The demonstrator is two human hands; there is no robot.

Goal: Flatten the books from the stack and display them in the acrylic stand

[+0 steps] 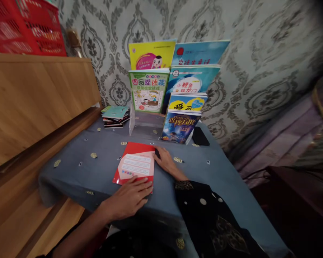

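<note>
The red book (136,164) lies flat on the blue tablecloth (78,154), in front of me and on the near side of the clear rack (144,132), with a panel of small print facing up. My left hand (133,197) rests palm down over its near edge, fingers extended and close together, pressing rather than grasping. My right hand (166,161) is at the far right corner, fingers partly bent and thumb at the right edge; whether thumb and fingers pinch the cover between them, I am unable to tell from this view. Handling: I judge the book to be light and thin, with a paper cover that is flexible, not rigid. The red surface shows glare near its left corner, so treat it as glossy and liable to slide under dry fingertips. It should not break, but corners may crease and pages may tear if pulled singly. Grip points: take the right edge between thumb and fingers, and support the near edge with the left palm. The left edge is free of my hands and offers a second hold. Which edge is the spine is not clear to me; confirm before bending.
</note>
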